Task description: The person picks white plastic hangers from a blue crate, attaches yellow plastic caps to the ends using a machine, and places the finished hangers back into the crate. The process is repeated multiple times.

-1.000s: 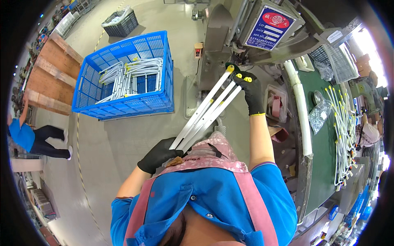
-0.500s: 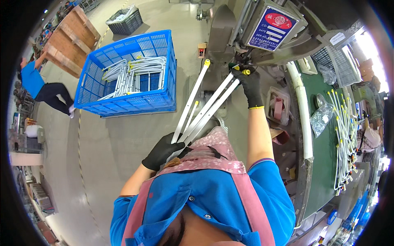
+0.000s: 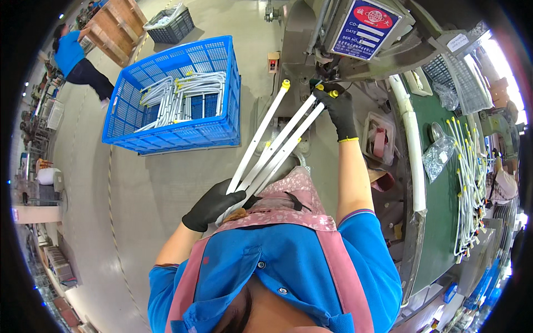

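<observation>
My left hand (image 3: 215,205), in a black glove, is wrapped round the lower ends of several white metal tubes (image 3: 265,162) in front of my apron. The tubes fan out away from me, and yellow caps (image 3: 286,84) sit on their far ends. My right hand (image 3: 340,113), gloved in black with a yellow cuff edge, closes round the capped far ends of the tubes on the right. Those ends are close to the grey machine (image 3: 297,50). The leftmost tube stands apart from the right hand. Its fingertips are partly hidden in the machine's shadow.
A blue plastic crate (image 3: 166,145) holding white tube frames stands on the floor at left. At right, a green-topped workbench (image 3: 436,233) carries more white tubes (image 3: 466,183) and a clear plastic bag (image 3: 438,158). A co-worker (image 3: 75,55) stands near a wooden panel (image 3: 114,33) at far left.
The tubes have turned slightly, and the leftmost capped end has shifted a little right. My left hand has moved slightly left; the right stays near the machine. The co-worker has moved up and right.
</observation>
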Tool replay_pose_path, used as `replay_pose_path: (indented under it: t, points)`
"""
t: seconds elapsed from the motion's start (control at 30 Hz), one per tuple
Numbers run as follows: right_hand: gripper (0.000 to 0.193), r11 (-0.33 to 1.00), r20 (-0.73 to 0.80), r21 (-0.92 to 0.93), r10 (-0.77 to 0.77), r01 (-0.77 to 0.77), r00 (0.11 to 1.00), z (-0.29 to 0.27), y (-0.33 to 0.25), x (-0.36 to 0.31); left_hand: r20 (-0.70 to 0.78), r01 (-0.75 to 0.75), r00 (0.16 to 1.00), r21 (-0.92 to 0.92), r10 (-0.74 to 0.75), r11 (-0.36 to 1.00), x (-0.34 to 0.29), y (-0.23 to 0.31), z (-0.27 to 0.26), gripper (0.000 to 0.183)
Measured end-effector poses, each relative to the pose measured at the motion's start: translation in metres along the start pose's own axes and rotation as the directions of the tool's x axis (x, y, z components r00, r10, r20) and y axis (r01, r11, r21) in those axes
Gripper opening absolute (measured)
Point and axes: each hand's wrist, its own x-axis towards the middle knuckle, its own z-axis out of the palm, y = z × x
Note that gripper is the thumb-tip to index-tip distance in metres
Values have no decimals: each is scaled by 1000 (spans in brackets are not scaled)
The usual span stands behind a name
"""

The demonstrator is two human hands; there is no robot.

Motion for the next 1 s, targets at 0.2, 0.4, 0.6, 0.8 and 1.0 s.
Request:
replay_pose_path:
  t: [0.2,0.4,0.6,0.8,1.0]
  points:
    - [29,999,27,47,-4,3,1000,1,7,4,5,55,998,22,-55,998,15,-15,0,33]
    - [31,994,43,-111,7,-2,999,1,-3,1,60,100,994,-152,-92,983,11,-14,-20,34]
    - [34,981,-2,-191,-41,40,999,4,0,0,21,61,998,-94,-59,994,9,-12,-11,38]
    - [33,989,12,-143,-33,35,999,0,8,5,94,36,995,-121,-25,992,8,-12,-8,43]
    - [32,969,32,-240,-49,55,998,-1,-1,0,117,66,992,-111,-53,992,12,-12,-9,41]
